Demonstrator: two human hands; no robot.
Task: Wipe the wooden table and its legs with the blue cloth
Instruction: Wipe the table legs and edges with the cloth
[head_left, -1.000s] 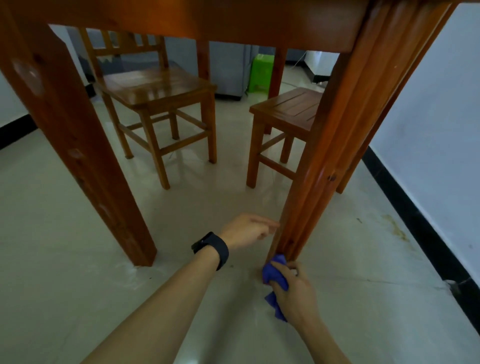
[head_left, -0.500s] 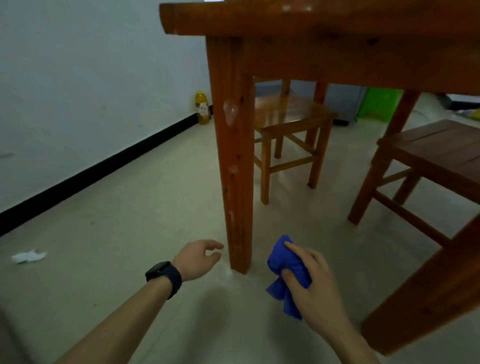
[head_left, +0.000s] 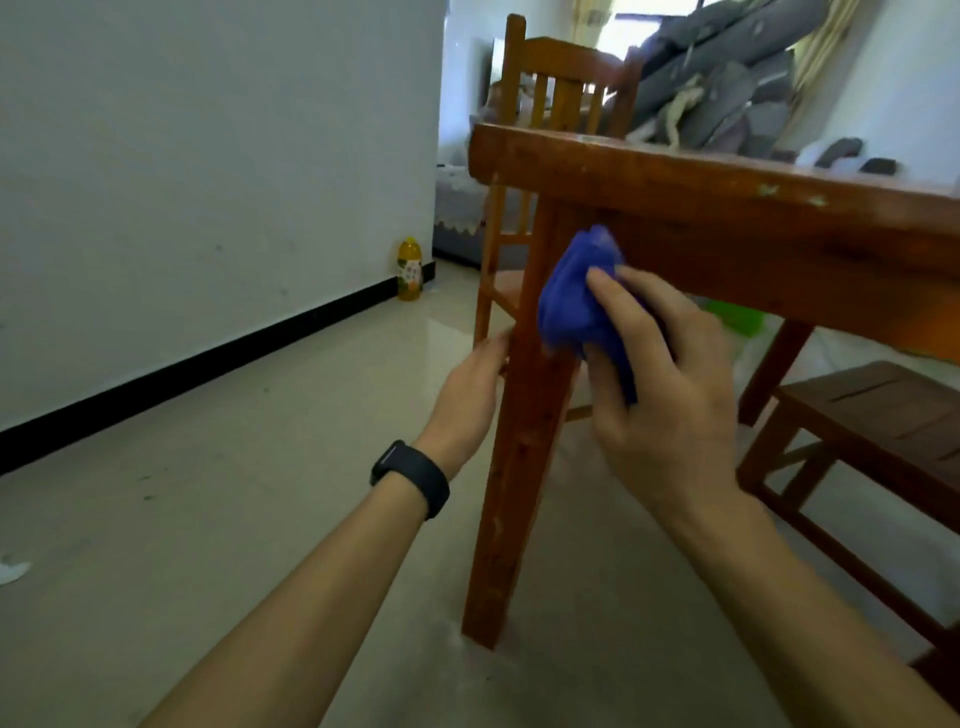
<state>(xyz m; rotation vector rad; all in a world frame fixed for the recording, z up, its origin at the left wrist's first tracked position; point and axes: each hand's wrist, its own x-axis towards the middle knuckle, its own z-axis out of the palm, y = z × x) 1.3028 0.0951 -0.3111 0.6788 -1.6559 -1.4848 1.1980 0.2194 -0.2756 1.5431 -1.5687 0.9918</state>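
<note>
The right hand (head_left: 670, 405) is clenching its grip around the crumpled blue cloth (head_left: 571, 306). It is pressing the wad against the upper part of the reddish-brown wooden table leg (head_left: 519, 467), just below the corner of the scuffed wooden tabletop (head_left: 727, 192). The left hand (head_left: 467, 400), wearing a black wristband (head_left: 413, 478), is resting against the leg's far side, a little lower. Its fingertips are passing behind the wood, so I cannot tell whether that grip is wrapping the leg. The leg's long axis is running from the cloth down to the pale tiled floor (head_left: 208, 519). The coming stroke is therefore probably heading downward along it, with the right hand, already on the cloth, leading.
</note>
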